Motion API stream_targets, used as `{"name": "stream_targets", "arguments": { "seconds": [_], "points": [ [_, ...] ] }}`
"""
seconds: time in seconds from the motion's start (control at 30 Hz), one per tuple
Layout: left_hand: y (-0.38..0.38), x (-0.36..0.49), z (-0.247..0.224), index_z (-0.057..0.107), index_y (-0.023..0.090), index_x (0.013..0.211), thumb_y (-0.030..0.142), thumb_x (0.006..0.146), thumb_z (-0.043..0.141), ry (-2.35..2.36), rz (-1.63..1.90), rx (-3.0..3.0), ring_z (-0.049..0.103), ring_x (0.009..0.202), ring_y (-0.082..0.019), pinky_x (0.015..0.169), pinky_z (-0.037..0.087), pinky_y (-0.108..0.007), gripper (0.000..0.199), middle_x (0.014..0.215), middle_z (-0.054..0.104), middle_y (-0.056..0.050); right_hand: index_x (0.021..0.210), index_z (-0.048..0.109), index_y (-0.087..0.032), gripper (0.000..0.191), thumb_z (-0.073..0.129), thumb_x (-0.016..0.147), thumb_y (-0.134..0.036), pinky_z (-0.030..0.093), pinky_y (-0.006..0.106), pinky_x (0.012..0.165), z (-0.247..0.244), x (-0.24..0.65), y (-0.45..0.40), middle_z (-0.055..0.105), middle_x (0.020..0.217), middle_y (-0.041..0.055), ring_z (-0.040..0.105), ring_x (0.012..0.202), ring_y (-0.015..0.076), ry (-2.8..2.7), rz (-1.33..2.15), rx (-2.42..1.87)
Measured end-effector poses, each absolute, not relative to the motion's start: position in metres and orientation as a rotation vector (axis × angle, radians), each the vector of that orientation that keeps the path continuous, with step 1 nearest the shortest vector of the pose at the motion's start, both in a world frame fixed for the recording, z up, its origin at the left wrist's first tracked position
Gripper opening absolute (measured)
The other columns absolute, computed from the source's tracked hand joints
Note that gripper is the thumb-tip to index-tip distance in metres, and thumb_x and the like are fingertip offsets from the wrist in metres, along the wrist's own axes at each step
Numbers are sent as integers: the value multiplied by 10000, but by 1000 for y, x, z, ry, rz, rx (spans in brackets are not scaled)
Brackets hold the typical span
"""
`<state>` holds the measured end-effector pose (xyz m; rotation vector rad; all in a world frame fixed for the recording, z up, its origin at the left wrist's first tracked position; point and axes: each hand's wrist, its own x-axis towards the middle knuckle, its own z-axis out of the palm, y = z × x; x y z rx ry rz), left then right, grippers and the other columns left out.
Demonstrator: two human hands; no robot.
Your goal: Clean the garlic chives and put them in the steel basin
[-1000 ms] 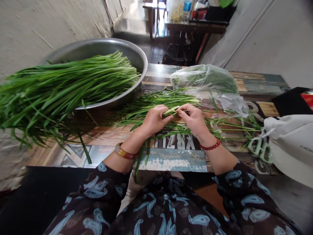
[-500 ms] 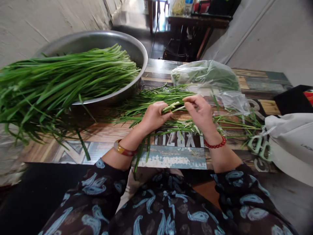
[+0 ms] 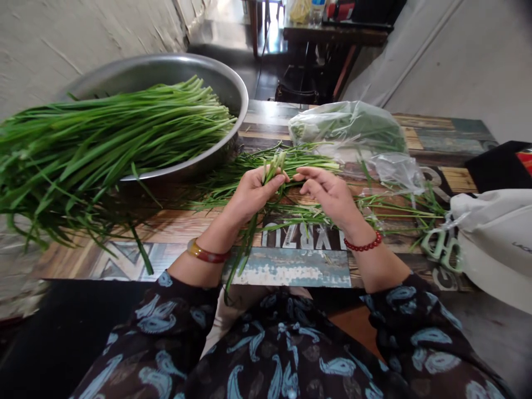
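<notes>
My left hand (image 3: 249,195) is closed around a small bunch of garlic chives (image 3: 273,169). The pale stem ends stick up above the thumb, and the green leaves hang down past the table's near edge. Just to the right, my right hand (image 3: 330,195) has its fingers loosely bent and apart, with nothing visible in them; its fingertips come close to the bunch. Behind both hands lies a pile of loose chives (image 3: 245,166) on the table. Trimmed bits and thin stalks (image 3: 305,212) are scattered below and between the hands.
A large metal basin (image 3: 244,105) at left holds a thick heap of chives (image 3: 124,130) whose leaves spill over its rim. A clear plastic bag of greens (image 3: 349,127) lies at back right. Green-handled scissors (image 3: 441,249) and a white cap (image 3: 492,244) are at the right edge.
My left hand has moved slightly left and turned the bunch's stem ends upward. My right fingers, pinching a pale stalk before, have come off it and loosened.
</notes>
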<state>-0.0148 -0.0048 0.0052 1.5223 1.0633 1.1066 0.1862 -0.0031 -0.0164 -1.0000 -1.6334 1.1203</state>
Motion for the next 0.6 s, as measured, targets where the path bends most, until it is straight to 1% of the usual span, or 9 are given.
{"name": "stream_targets", "arguments": {
  "seconds": [0.07, 0.13, 0.27, 0.33, 0.37, 0.5, 0.6],
  "points": [
    [-6, -16, 7, 660, 163, 838, 548, 825, 698, 994, 1108, 1411, 382, 512, -84, 487, 296, -240, 387, 600, 490, 34, 1301, 645, -226, 470, 619, 913, -490, 556, 281, 695, -18, 180, -6, 754, 1032, 48, 663, 738, 133, -1784, 1123, -985],
    [-5, -18, 9, 663, 167, 848, 544, 812, 722, 949, 1116, 1343, 363, 482, -70, 449, 272, -235, 383, 609, 496, 34, 1265, 675, -213, 426, 639, 897, -423, 556, 306, 725, -20, 176, -8, 761, 991, 47, 670, 758, 156, -1916, 1044, -983],
    [1, -29, 14, 637, 196, 857, 539, 838, 707, 963, 1281, 1255, 372, 464, -63, 420, 272, -214, 350, 619, 471, 44, 1011, 766, -222, 215, 604, 908, -318, 546, 324, 767, -20, 180, -6, 779, 913, 37, 694, 789, 177, -2074, 985, -1008],
    [3, -34, 16, 613, 205, 836, 535, 864, 687, 982, 1370, 1227, 400, 473, -65, 428, 303, -208, 339, 623, 457, 45, 925, 775, -221, 198, 595, 906, -301, 537, 320, 768, -18, 184, -3, 778, 881, 35, 693, 776, 173, -2061, 956, -1037],
    [4, -36, 17, 605, 205, 825, 531, 875, 678, 985, 1399, 1218, 418, 484, -68, 436, 322, -206, 338, 629, 457, 41, 914, 775, -217, 202, 592, 905, -300, 532, 316, 753, -18, 186, -2, 773, 868, 37, 685, 761, 170, -2018, 928, -1076],
    [3, -37, 22, 590, 199, 790, 513, 893, 666, 959, 1431, 1195, 483, 562, -78, 501, 421, -209, 339, 692, 495, 17, 1005, 755, -194, 245, 579, 903, -331, 509, 282, 644, -19, 189, 3, 737, 806, 28, 632, 656, 137, -1723, 929, -1238],
    [0, -39, 30, 580, 199, 757, 530, 852, 709, 817, 1527, 1182, 542, 691, -92, 618, 501, -220, 368, 798, 536, -4, 997, 746, -188, 245, 592, 887, -344, 515, 268, 636, -23, 194, 9, 738, 823, 28, 634, 658, 124, -1584, 953, -1259]
  ]
}}
